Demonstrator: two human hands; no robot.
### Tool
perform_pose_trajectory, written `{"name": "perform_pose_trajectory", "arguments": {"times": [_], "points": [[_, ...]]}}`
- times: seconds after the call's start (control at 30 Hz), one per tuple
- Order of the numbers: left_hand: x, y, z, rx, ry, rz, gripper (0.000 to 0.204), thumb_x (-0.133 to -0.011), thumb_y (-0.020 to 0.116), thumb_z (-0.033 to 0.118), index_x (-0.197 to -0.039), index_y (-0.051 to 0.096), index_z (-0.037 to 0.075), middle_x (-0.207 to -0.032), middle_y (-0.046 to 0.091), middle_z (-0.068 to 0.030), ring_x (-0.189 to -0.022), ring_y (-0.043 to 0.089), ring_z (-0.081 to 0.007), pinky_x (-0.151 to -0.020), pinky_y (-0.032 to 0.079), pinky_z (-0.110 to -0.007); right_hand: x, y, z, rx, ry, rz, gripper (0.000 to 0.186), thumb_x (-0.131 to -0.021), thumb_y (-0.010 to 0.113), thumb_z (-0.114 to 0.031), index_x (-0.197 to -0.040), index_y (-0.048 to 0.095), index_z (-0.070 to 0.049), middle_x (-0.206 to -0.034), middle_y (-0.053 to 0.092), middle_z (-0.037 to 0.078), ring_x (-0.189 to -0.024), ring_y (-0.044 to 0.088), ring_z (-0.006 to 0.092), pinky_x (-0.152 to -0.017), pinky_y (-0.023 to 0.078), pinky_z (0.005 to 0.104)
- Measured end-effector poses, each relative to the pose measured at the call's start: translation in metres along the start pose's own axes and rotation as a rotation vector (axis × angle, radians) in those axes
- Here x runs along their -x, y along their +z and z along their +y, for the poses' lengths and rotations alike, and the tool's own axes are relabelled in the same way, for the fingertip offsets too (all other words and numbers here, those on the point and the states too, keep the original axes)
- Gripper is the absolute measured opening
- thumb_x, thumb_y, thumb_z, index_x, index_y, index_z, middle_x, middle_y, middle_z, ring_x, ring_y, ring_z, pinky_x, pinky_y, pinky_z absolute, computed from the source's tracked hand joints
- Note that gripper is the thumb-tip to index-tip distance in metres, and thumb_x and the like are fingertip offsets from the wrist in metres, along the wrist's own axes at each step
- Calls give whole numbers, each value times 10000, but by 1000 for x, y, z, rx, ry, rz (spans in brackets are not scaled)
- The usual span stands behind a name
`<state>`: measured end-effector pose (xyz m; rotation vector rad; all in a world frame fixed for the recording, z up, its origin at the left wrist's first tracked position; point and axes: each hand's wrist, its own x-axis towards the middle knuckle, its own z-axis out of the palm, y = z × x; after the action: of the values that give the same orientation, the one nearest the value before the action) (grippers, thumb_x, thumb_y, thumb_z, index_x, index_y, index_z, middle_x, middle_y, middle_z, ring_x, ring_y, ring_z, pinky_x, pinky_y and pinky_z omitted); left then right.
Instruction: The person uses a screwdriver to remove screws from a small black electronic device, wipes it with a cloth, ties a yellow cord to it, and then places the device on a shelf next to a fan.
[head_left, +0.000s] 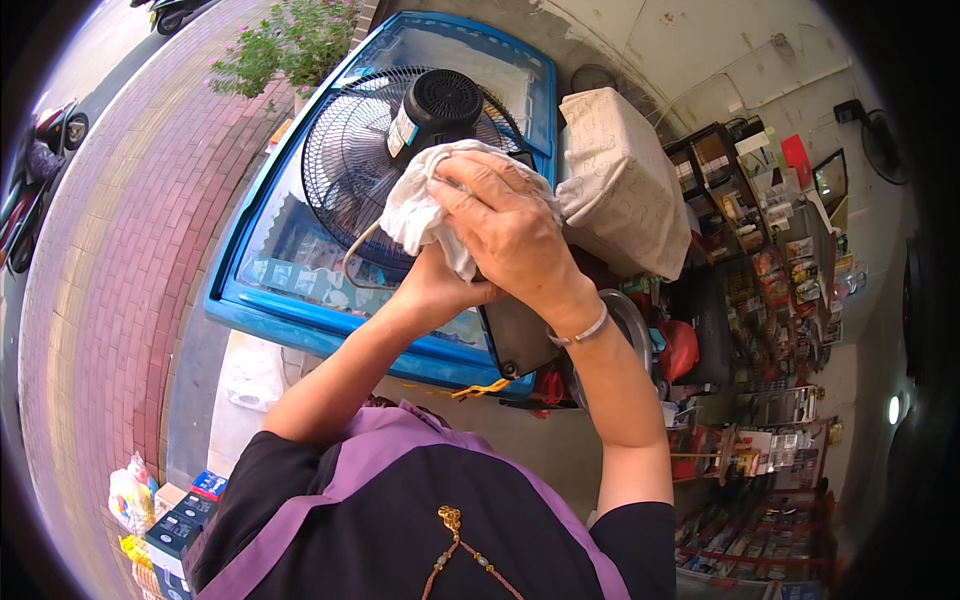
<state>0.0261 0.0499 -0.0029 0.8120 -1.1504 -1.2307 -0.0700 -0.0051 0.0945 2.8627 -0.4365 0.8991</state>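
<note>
A black electric fan with a round wire cage and a dark motor housing is on top of a blue chest freezer. My right hand presses a crumpled white cloth just below the motor housing, fingers bent over it. Under it, my left hand curls round something that the cloth and right hand hide. A dark flat panel, with a round detail at its lower end, slants down beside my right wrist. A pale cord loops out left of the cloth.
Right of the freezer stands a box-like thing under a beige cloth cover. Shop shelves crowded with small goods line the right side. Brick paving and a flowering plant are at the left. Boxes are stacked lower left.
</note>
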Motion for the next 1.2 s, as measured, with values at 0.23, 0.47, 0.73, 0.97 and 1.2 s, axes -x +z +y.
{"name": "perform_pose_trajectory", "arguments": {"times": [0.23, 0.47, 0.73, 0.97, 1.2], "points": [[1, 3, -7, 179, -50, 60, 1049, -684, 837, 46, -1483, 156, 56, -1351, 475, -121, -1264, 480, -219, -1041, 424, -365, 7, 10, 5, 141, 49, 78, 320, -695, 687, -59, -1012, 701, -10, -1034, 647, 72, -987, 591, 245, -880, 500, 364], [7, -4, -11, 32, 7, 61, 1054, -727, 798, 63, -1500, 83, 49, -1313, 492, -136, -1215, 501, -229, -1011, 430, -354, 21, 9, -16, 105, -40, 34, 290, -681, 663, -44, -966, 685, 4, -1009, 639, 72, -932, 601, 251, -826, 502, 357], [1, -3, -2, 399, 6, 56, 1271, -722, 760, -77, -1523, -200, 151, -1394, 473, -158, -1257, 497, -243, -1052, 405, -387, 8, -41, 15, 26, 140, 157, 220, -762, 688, 34, -974, 683, -23, -988, 642, 90, -948, 609, 282, -837, 515, 374], [5, 0, 6, 440, -49, 9, 1224, -740, 739, -83, -1551, -120, 240, -1204, 606, -155, -1037, 620, -186, -891, 509, -353, 10, -25, 32, 187, 166, 47, 157, -758, 686, 29, -905, 670, -22, -977, 628, 85, -945, 583, 290, -812, 514, 369], [6, -4, 6, 413, -37, -1, 1183, -740, 718, -97, -1562, -62, 241, -1209, 601, -144, -1030, 623, -180, -865, 512, -331, 21, -11, 18, 260, 184, 117, 203, -741, 648, 92, -901, 618, -30, -954, 637, 91, -918, 593, 304, -787, 506, 389]]}}
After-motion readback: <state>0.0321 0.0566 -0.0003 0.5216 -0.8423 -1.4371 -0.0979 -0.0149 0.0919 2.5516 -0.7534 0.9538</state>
